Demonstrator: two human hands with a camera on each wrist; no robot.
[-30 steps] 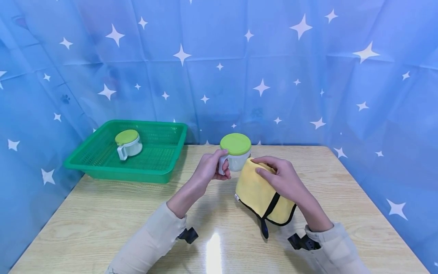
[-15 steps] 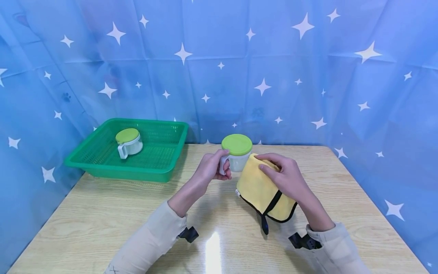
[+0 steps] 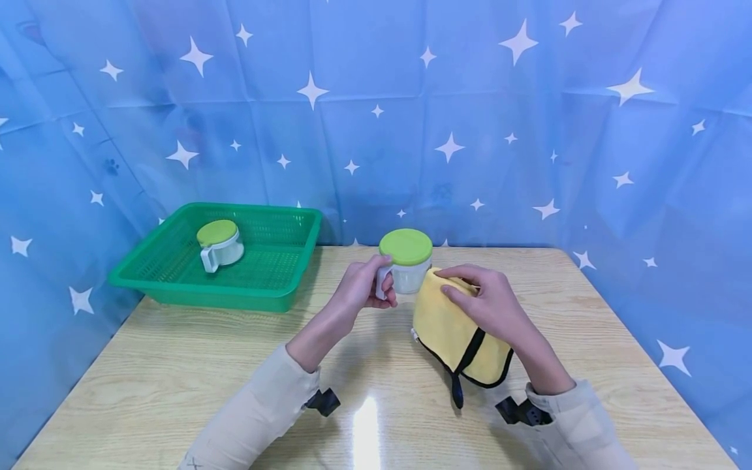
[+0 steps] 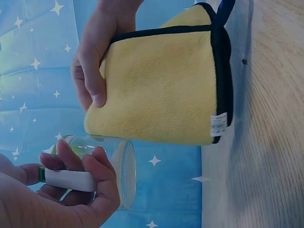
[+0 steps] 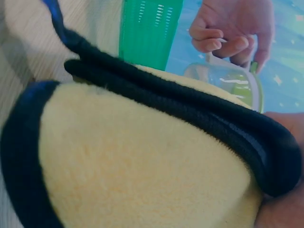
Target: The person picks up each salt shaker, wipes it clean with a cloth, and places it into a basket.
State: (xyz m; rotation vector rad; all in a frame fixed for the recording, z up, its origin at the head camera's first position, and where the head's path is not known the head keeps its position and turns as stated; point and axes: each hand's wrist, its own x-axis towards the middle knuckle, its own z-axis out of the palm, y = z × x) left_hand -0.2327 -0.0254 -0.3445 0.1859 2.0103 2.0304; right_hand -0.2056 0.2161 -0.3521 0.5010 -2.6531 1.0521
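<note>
My left hand [image 3: 367, 287] grips the white handle [image 4: 71, 180] of a clear jar [image 3: 409, 277] with a lime green lid [image 3: 405, 247]. The jar is held upright above the table. In my right hand [image 3: 484, 303] is a folded yellow cloth [image 3: 449, 320] with black edging, pinched near its top between thumb and fingers. Its upper corner is right at the jar's right side, and the edged end hangs down with a black loop [image 3: 457, 391]. From the left wrist, the cloth [image 4: 159, 85] overlaps part of the jar [image 4: 126, 173], and a small white tag [image 4: 219, 125] shows on its edge.
A green plastic basket [image 3: 223, 299] stands at the back left of the wooden table [image 3: 235, 365]. Inside it sits a similar lidded jar [image 3: 226, 253] with a handle. A blue curtain with white stars [image 3: 376, 143] hangs behind the table.
The cloth and right hand shift slightly up, then back down, with the cloth's lower edge now a little farther right. The left hand keeps its hold on the jar, nearly still.
</note>
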